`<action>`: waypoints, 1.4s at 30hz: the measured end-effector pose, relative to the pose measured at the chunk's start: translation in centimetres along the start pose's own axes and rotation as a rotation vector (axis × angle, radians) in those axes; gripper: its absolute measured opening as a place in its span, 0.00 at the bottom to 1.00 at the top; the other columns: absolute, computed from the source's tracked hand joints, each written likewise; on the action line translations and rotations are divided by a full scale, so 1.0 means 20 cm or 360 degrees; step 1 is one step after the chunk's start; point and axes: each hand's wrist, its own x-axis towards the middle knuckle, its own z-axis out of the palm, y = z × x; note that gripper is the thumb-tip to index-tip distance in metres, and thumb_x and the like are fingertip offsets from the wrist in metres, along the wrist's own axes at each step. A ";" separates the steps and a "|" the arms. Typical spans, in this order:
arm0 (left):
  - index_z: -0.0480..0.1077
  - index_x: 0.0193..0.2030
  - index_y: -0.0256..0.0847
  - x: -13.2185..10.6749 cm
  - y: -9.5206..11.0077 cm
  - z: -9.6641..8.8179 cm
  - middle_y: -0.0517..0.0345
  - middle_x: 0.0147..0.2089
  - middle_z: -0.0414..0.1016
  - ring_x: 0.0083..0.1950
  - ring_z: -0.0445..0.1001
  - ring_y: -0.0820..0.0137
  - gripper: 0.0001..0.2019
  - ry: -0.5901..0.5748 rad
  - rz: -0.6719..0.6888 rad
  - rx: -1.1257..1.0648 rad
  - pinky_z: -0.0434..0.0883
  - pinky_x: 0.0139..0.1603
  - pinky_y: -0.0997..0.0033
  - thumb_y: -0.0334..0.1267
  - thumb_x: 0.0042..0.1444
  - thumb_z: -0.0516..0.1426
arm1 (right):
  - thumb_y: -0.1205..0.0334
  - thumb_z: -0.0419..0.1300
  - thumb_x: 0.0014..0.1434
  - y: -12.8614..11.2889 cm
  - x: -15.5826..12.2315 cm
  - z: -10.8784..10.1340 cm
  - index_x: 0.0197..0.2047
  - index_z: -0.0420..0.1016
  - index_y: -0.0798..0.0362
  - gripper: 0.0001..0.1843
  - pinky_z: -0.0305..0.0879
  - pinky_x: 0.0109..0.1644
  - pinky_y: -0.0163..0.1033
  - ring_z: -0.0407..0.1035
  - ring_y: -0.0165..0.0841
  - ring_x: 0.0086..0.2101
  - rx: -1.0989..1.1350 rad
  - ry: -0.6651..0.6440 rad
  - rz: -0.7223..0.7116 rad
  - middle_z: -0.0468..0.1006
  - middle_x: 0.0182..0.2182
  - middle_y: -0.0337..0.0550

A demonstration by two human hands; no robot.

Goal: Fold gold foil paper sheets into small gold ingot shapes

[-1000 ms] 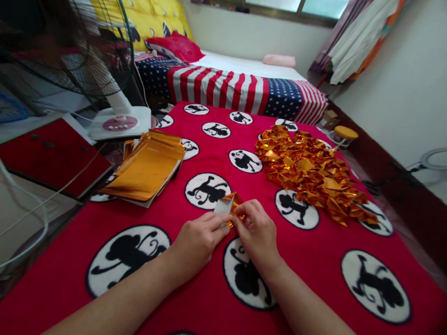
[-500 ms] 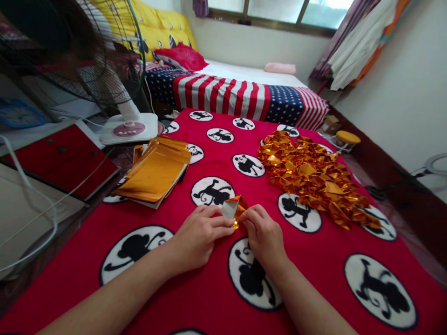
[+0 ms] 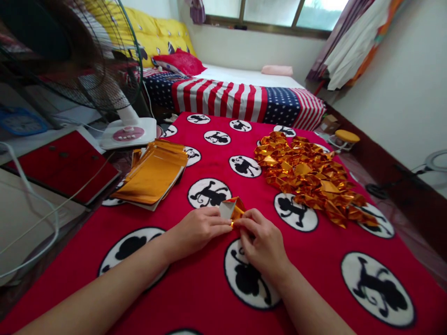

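Observation:
A partly folded piece of gold foil paper (image 3: 238,211), with its pale inner side showing at the left, rests on the red cloth (image 3: 195,288) between my hands. My left hand (image 3: 195,231) grips its left side, fingers pressed together along the near edge. From the right, my right hand (image 3: 263,239) pinches the near right corner with thumb and forefinger. Its other fingers are curled. A stack of flat gold foil sheets (image 3: 153,172) lies to the left. Over on the right spreads a heap of folded gold foil pieces (image 3: 307,174).
An electric fan (image 3: 131,132) stands beyond the sheet stack at the left. A red panel (image 3: 64,167) and a white cable (image 3: 52,214) are at the left edge. Behind the cloth is a bed (image 3: 223,97); a yellow stool (image 3: 347,136) stands at the far right.
My right hand's fingers have shifted slightly left along the near edge of the foil paper. The left hand keeps its grip. The whole view has moved a little.

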 end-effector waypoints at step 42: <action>0.75 0.46 0.41 -0.04 -0.13 -0.01 0.49 0.50 0.77 0.52 0.74 0.67 0.17 0.0151 -0.0209 -0.0432 0.71 0.52 0.65 0.23 0.61 0.49 | 0.64 0.57 0.61 -0.03 -0.01 0.01 0.39 0.76 0.50 0.06 0.61 0.41 0.38 0.68 0.35 0.39 -0.0178 -0.0058 -0.0040 0.73 0.37 0.43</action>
